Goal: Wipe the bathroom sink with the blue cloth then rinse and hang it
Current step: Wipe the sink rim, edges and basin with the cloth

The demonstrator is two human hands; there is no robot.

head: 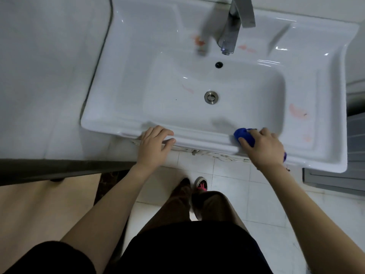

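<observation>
A white ceramic bathroom sink fills the upper middle of the head view, with a metal drain in its basin and a chrome faucet at the back. Reddish smears mark the rim near the faucet, the basin wall and the right ledge. My right hand presses a bunched blue cloth onto the sink's front rim, right of centre. My left hand rests flat on the front rim, fingers spread, holding nothing.
White tiled wall stands to the left of the sink, with a dark ledge below it. Grey panels lie to the right. White floor tiles and my shoes show beneath the sink.
</observation>
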